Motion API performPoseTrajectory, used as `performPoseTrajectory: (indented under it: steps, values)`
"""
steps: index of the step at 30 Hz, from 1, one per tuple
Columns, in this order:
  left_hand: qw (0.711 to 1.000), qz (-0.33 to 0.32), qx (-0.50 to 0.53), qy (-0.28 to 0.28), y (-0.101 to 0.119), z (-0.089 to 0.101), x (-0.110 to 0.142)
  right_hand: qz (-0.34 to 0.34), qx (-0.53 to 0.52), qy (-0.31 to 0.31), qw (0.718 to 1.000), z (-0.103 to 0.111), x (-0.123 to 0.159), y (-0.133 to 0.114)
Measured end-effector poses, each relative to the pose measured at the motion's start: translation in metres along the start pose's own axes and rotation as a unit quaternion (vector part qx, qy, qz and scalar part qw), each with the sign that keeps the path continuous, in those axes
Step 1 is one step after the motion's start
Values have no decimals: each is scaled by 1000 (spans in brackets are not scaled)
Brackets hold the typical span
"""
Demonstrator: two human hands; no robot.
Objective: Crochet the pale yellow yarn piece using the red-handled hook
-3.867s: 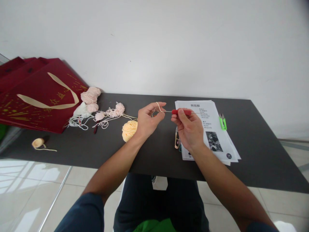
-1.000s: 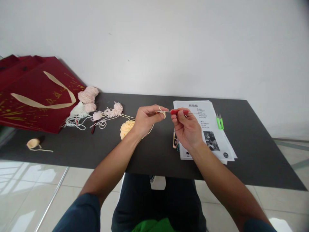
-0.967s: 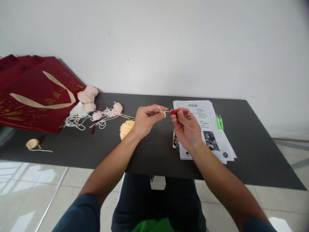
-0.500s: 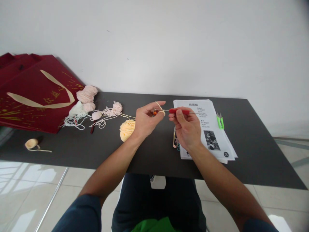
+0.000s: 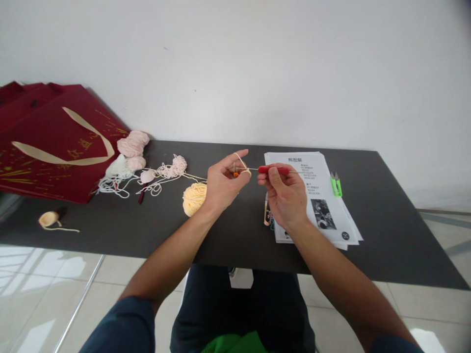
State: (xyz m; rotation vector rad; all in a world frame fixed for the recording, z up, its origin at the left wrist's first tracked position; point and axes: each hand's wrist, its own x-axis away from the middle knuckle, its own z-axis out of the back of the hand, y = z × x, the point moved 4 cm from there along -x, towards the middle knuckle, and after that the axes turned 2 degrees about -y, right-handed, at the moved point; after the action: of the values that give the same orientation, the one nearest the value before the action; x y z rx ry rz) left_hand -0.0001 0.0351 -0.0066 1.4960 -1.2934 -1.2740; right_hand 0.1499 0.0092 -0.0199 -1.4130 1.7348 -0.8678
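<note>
My right hand [image 5: 285, 193] grips a crochet hook by its red handle [image 5: 273, 170], the thin metal shaft pointing left. My left hand [image 5: 226, 181] is closed with the index finger raised, and pale yellow yarn [image 5: 241, 159] runs over that finger down to the thumb tip. The shaft meets the yarn at the thumb. A small orange thing [image 5: 236, 174] shows among the left fingers; whatever crochet work they hold is mostly hidden. Beside my left wrist lies a yellow ball of yarn [image 5: 194, 198].
Printed sheets [image 5: 294, 235] lie under my right hand, with green thread snips [image 5: 336, 185] at their edge. Pink yarn [image 5: 133, 143], tangled strands and a small cream crochet cup [image 5: 48, 219] are leftward on the dark table [image 5: 140, 235]. Dark red gift bags [image 5: 47, 132] stand behind.
My left index finger has lifted slightly, stretching the yarn loop a little higher. My right hand and the hook have hardly moved.
</note>
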Motion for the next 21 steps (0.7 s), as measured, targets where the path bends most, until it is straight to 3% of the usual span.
performPoseTrajectory:
  steps: [21]
  values:
    - [999,-46,-19,20,6,2,2,173,83,0,981,5,5,-20]
